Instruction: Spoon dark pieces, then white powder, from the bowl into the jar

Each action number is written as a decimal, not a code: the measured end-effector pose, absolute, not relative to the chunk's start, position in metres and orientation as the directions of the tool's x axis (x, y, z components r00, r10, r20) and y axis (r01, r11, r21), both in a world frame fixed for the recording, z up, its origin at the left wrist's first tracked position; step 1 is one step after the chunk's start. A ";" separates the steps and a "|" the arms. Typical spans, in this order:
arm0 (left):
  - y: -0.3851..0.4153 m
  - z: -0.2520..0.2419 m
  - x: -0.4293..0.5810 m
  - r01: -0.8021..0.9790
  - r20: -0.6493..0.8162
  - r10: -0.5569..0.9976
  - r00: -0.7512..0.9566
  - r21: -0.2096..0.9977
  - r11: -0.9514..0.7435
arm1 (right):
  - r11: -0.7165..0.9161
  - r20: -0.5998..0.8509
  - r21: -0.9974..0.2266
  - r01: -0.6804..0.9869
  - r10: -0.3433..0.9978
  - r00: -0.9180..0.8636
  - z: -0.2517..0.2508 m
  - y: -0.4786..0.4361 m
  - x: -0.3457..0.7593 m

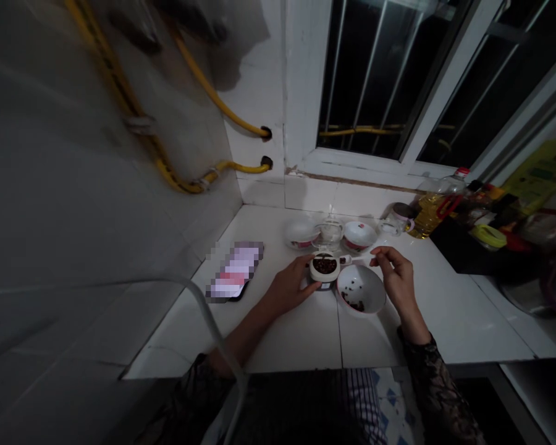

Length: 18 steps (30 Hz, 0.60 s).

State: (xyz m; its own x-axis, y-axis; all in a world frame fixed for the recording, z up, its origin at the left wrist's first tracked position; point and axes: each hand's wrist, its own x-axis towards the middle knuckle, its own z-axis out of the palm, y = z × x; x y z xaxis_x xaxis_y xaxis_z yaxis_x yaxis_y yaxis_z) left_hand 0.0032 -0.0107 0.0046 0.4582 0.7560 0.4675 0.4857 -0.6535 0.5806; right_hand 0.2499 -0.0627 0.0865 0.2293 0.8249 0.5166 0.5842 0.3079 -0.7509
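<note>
My left hand (pixel 290 284) is wrapped round the side of a small open jar (pixel 324 277), which stands upright on the counter. Dark brown grains, possibly peppercorns, fill the jar (pixel 325 266) nearly to its rim. Between the thumb and fingers of my right hand (pixel 397 275) is the handle of a small white spoon (pixel 360 258). The spoon's scoop, with something dark in it, is just right of the jar's rim. Below the spoon, a white bowl (pixel 371 285) with a pink rim holds scattered dark bits (pixel 359 305).
Behind the jar stand two more bowls (pixel 301 233) (pixel 360 235) and a clear lidded container (pixel 330 231). A phone (pixel 237 272) lies to the left. At the right are an oil bottle (pixel 429 213) and a dark box of condiments (pixel 467 244). A pale cable (pixel 208 315) crosses the left foreground.
</note>
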 end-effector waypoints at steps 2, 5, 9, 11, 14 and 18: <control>-0.010 0.003 0.003 0.485 0.468 0.755 0.459 0.580 -0.654 | 0.411 0.658 -0.563 0.717 0.748 0.087 0.092 -0.061 0.239; -0.009 0.001 0.004 0.479 0.480 0.750 0.456 0.577 -0.661 | 0.534 0.745 -0.251 0.807 0.639 -0.191 0.098 -0.061 0.224; -0.008 0.000 0.004 0.471 0.488 0.746 0.453 0.580 -0.665 | 0.597 0.723 -0.014 0.802 0.560 -0.405 0.100 -0.062 0.217; -0.008 0.000 0.004 0.470 0.492 0.741 0.457 0.573 -0.671 | 0.589 0.721 -0.002 0.808 0.561 -0.407 0.100 -0.063 0.220; -0.009 0.000 0.004 0.473 0.502 0.734 0.458 0.562 -0.679 | 0.536 0.742 -0.052 0.842 0.585 -0.327 0.097 -0.065 0.230; -0.009 0.000 0.004 0.477 0.492 0.740 0.458 0.567 -0.672 | 0.466 0.750 -0.093 0.880 0.614 -0.246 0.083 -0.068 0.252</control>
State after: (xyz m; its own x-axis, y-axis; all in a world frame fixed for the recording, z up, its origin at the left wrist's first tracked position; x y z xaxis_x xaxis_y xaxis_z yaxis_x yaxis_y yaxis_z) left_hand 0.0039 -0.0085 -0.0001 0.4583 0.7405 0.4916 0.4773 -0.6716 0.5667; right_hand 0.2519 -0.0681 0.0830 -0.2457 0.6139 0.7501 0.8798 0.4662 -0.0933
